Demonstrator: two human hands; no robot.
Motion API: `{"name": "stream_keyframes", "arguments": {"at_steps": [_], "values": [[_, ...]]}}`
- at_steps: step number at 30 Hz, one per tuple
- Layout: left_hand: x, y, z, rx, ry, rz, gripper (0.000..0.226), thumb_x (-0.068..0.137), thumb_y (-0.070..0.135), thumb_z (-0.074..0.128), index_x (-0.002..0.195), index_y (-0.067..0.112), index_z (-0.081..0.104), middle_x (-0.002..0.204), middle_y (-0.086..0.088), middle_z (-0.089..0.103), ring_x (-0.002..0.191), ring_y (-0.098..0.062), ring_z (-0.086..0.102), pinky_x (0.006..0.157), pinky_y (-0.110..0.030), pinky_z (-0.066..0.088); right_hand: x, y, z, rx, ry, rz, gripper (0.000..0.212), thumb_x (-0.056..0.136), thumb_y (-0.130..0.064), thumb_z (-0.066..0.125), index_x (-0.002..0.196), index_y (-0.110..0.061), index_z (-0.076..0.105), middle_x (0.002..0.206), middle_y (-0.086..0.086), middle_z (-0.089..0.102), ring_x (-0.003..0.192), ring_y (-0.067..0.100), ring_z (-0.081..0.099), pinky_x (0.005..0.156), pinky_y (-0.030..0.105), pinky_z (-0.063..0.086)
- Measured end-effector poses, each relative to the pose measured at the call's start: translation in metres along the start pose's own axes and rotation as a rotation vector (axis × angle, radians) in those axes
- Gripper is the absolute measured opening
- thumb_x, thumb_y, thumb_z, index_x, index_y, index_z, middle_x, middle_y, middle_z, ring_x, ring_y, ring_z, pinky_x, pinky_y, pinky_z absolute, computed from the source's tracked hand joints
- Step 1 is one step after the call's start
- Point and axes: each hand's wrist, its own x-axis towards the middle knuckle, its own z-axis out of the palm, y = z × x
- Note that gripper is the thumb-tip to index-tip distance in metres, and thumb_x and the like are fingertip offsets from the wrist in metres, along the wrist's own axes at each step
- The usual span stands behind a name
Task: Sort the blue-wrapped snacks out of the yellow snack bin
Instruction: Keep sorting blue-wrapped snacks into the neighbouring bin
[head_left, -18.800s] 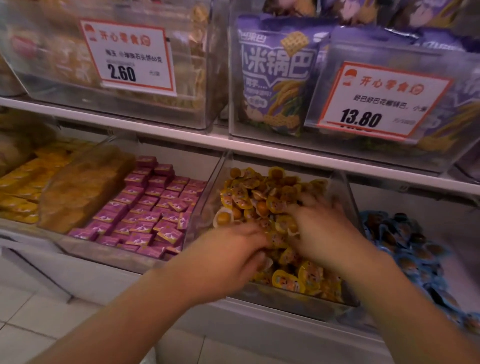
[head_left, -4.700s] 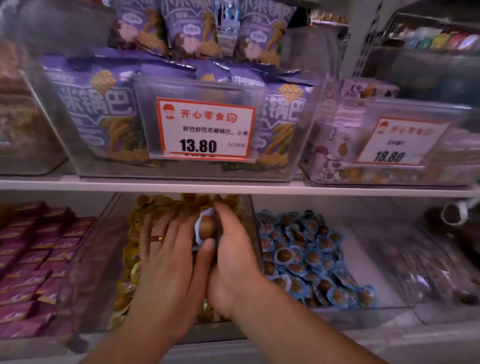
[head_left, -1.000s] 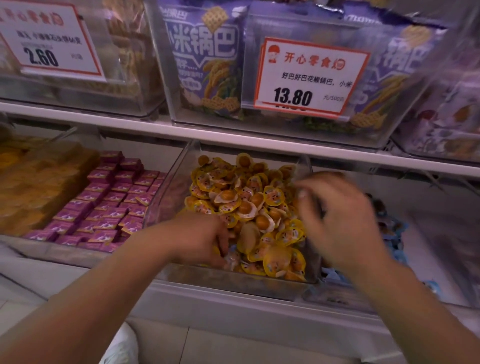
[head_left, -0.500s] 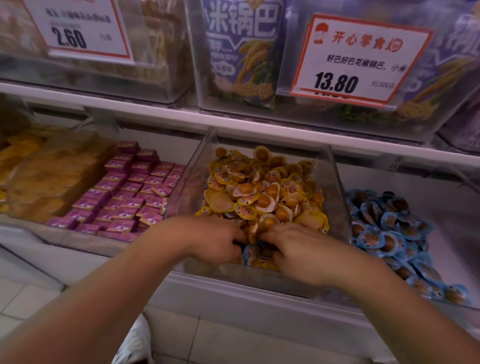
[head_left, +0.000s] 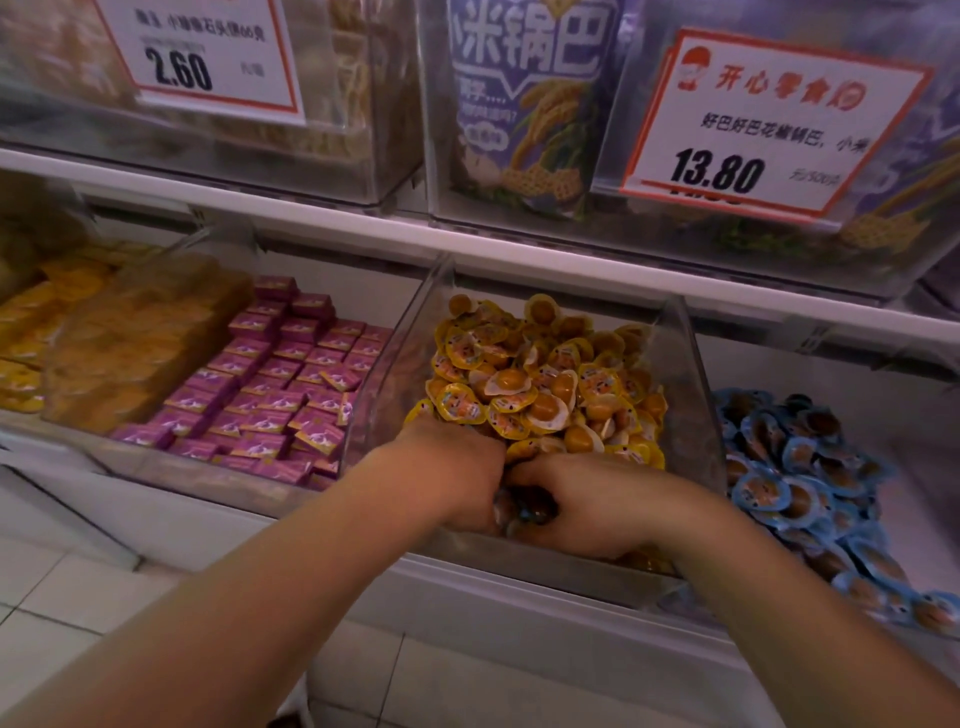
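Nearest the camera, both forearms reach into the front of the clear yellow snack bin (head_left: 691, 395), where the left hand (head_left: 457, 475) and right hand (head_left: 587, 506) meet knuckle to knuckle, fingers curled down into the pile. Between them, touching the right hand's fingertips, shows a dark piece with a bit of blue, probably a blue-wrapped snack (head_left: 530, 512); the right hand looks pinched on it, though the fingertips are half hidden, and I cannot tell whether the left hand grips anything or only parts the heap. Beyond the hands the yellow-wrapped snacks (head_left: 540, 379) rise toward the back of the bin. The bin of blue snacks (head_left: 795, 467) lies just right of the yellow bin's wall, so the right hand is the nearer one for the carry across. Further left sit pink packets (head_left: 270, 395), with price cards on the shelf above
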Motion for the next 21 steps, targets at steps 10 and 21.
{"name": "stream_keyframes", "arguments": {"at_steps": [10, 21], "values": [[-0.002, -0.013, -0.007, -0.467, -0.195, 0.15, 0.032, 0.079, 0.027, 0.075, 0.108, 0.024, 0.062, 0.097, 0.004, 0.069, 0.092, -0.018, 0.066, 0.082, -0.034, 0.055, -0.007, 0.008, -0.003, 0.279, 0.125, 0.097, 0.008, 0.096, -0.034, 0.058, 0.1, -0.034, 0.065, 0.093, -0.011, 0.06, 0.087, 0.011, 0.06, 0.074, 0.032, 0.051], [-0.003, -0.007, -0.012, -0.866, -0.319, 0.223, 0.039, 0.091, 0.03, 0.07, 0.124, 0.011, 0.063, 0.103, 0.0, 0.07, 0.096, -0.013, 0.062, 0.092, -0.032, 0.05, -0.015, 0.015, -0.024, 0.47, 0.458, 0.178, 0.021, 0.099, -0.022, 0.054, 0.081, -0.029, 0.06, 0.084, -0.007, 0.062, 0.069, 0.017, 0.06, 0.057, 0.034, 0.049]]}}
